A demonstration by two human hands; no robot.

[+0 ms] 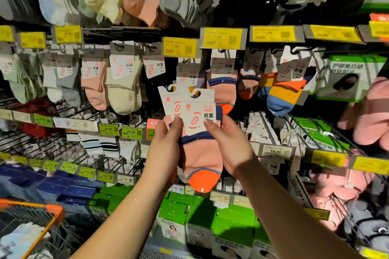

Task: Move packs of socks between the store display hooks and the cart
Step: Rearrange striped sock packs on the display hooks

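I hold a small stack of pink sock packs with orange toes, navy bands and white card headers in front of the display. My left hand grips the stack's left side, thumb on the card. My right hand grips the right side, thumb on the front card. The cards fan out slightly at the top. Just above and behind, more packs of the same pink socks hang on a display hook under a yellow 7.99 price tag. The orange-rimmed cart sits at the lower left with pale socks inside.
Rows of hooks carry other sock packs: cream, pink, striped orange-blue. Green boxes fill the shelf below my arms. Pink plush items hang at the right. Bare wire hooks project at the left.
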